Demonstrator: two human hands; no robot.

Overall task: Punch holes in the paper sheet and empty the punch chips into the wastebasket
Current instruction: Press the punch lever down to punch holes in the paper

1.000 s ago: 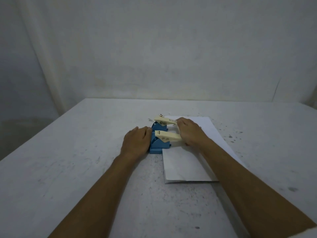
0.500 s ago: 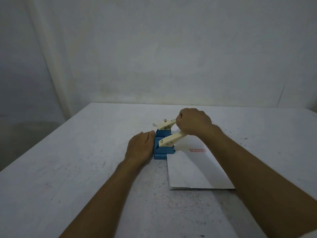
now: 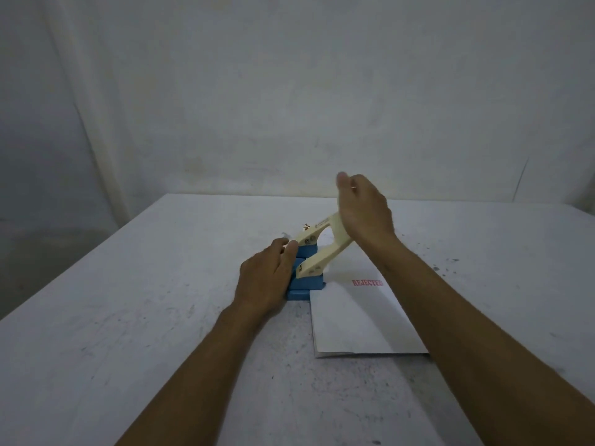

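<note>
A hole punch with a blue base (image 3: 306,289) and a cream handle (image 3: 322,249) stands mid-table. The handle is tilted steeply upward. My left hand (image 3: 264,278) grips the left side of the base, fingers curled against it. My right hand (image 3: 363,210) is raised at the handle's upper end, fingers loose and apart, its heel touching the handle's bar. A white paper sheet (image 3: 354,323) stamped "REJECTED" in red lies to the right, its left edge tucked under the punch. My right forearm hides part of the sheet. No wastebasket is in view.
The grey, scuffed table (image 3: 128,317) runs wide to the left and right, its left edge dropping off toward a dim floor. A plain pale wall (image 3: 289,107) stands behind the far table edge.
The handle has swung from pressed low to steeply raised. My right hand rose with it and went from a fist to loose fingers. My left hand stayed on the base.
</note>
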